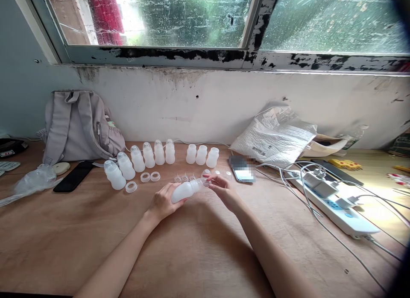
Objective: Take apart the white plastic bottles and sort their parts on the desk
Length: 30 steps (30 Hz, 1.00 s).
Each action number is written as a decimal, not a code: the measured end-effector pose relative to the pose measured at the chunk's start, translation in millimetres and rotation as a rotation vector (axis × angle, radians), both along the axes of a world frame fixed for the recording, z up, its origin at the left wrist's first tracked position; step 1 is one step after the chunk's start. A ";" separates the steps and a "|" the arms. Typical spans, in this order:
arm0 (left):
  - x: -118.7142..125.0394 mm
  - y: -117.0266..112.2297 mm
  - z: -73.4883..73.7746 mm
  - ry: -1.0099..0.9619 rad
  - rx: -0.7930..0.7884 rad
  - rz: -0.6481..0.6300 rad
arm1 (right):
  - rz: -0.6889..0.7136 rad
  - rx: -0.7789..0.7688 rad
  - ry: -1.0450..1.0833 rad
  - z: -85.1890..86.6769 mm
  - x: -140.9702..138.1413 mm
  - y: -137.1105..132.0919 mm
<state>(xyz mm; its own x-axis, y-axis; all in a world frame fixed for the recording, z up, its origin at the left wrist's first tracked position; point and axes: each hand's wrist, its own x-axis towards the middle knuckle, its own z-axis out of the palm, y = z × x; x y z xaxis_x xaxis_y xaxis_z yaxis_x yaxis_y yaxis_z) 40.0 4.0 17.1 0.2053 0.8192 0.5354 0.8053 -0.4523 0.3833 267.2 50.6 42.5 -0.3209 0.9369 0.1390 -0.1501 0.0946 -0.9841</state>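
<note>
1. At the centre of the frame, a frosted baby bottle (182,193) is held tilted above the wooden bench (192,251), its neck pointing right.
2. From here, I'd judge the clear dome cap (201,183) at that neck could slip or sit crooked, since fingertips have little smooth plastic to hold.
3. Three clear teats (185,178) lie just beyond the bottle; a stray knuckle could scatter them, being so near.
4. The left hand (165,200) has its grip wrapped around the bottle's body.
5. The right hand (221,189) has a narrow pinch grip on the cap; the exact contact is too small to make out.
</note>
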 end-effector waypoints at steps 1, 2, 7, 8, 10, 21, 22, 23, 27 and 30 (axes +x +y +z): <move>0.0 0.2 -0.3 -0.007 -0.001 -0.004 | -0.007 -0.003 0.011 0.3 -0.8 -0.4; 0.1 0.3 -0.5 -0.015 -0.004 -0.010 | -0.012 -0.006 0.024 0.7 -1.4 -0.7; 1.2 0.2 2.5 -0.095 -0.054 -0.051 | 0.016 -0.012 0.103 1.8 -2.8 -2.3; 1.5 0.0 3.8 -0.120 -0.070 -0.064 | 0.025 -0.010 0.118 2.0 -2.8 -2.6; 2.1 -0.5 6.4 -0.168 -0.102 -0.090 | 0.037 -0.004 0.137 2.6 -3.1 -3.3; 3.2 -2.1 10.9 -0.279 -0.230 -0.105 | 0.045 -0.004 0.125 8.4 -5.9 -7.8; 3.2 -2.5 11.5 -0.281 -0.239 -0.110 | 0.059 -0.003 0.135 8.7 -5.9 -8.0; 3.4 -2.9 12.1 -0.284 -0.245 -0.119 | 0.074 -0.004 0.146 9.0 -5.8 -8.2; 4.6 -4.0 13.6 -0.289 -0.252 -0.165 | 0.106 -0.028 0.166 11.3 -4.7 -9.0; 5.4 -4.0 12.8 -0.287 -0.246 -0.173 | 0.116 -0.056 0.087 12.4 -4.8 -9.7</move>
